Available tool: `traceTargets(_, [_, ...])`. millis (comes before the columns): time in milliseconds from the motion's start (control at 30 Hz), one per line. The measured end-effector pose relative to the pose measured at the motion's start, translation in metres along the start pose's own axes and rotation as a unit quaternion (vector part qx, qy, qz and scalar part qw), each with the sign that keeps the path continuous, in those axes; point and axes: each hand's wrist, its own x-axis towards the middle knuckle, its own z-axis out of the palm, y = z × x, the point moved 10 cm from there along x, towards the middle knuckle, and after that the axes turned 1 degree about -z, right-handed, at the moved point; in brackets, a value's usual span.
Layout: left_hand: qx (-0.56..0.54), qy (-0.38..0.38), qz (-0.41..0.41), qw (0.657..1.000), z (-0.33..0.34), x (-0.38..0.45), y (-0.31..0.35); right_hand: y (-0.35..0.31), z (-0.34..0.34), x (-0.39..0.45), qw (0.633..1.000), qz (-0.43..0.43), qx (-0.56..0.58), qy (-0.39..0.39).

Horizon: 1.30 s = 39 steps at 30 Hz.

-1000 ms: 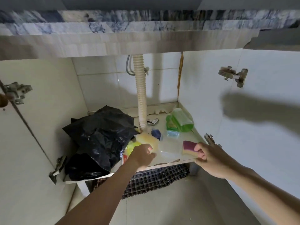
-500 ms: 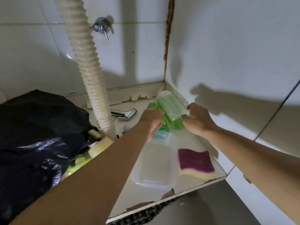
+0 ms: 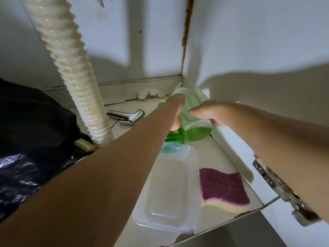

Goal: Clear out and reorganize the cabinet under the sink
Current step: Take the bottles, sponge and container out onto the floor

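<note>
Green liquid filled the low end of a clear bottle [image 3: 194, 122] tilted at the back right corner of the cabinet floor [image 3: 219, 157]. Both hands gripped it: the left hand [image 3: 175, 113] curled round its left side, the right hand [image 3: 204, 113] round its right. Nearer the front lay a clear tub [image 3: 170, 193] just beside a purple sponge [image 3: 222, 188]. A ribbed hose [image 3: 71, 68] ran down beside a black bag [image 3: 32, 122], with a chrome tap [image 3: 126, 115] behind.
</note>
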Motion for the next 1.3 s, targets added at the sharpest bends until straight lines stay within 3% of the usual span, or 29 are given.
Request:
traceTargets(167, [0.040,-0.006,-0.015,0.999,-0.003,-0.005,-0.001,0.041,0.027,-0.013,0.977,0.096,0.168,-0.085])
traceTargets(267, [0.091,-0.011,-0.031,0.995,0.004,-0.009,-0.004,0.058,0.039,-0.015,0.961,0.106,0.238,-0.093])
traceTargets(600, [0.087,-0.006,-0.014,0.996,0.008,-0.031,0.008,0.049,0.004,-0.045,0.939,0.096,0.329,-0.033])
traceTargets(900, [0.011,-0.011,0.031,0.999,0.007,-0.076,0.023,0.049,-0.040,-0.107,0.912,0.020,0.407,0.033])
traceTargets(1033, [-0.031,-0.079,0.042,0.995,0.018,-0.128,0.026,0.051,-0.053,-0.171,0.897,-0.032,0.441,0.009])
traceTargets(1133, [-0.058,-0.119,0.054,0.990,0.023,-0.173,0.018,0.055,-0.050,-0.231,0.910,-0.075,0.408,-0.031])
traceTargets(1300, [-0.009,-0.090,0.108,0.990,0.011,-0.251,-0.030,0.061,-0.026,-0.320,0.936,-0.107,0.291,-0.165])
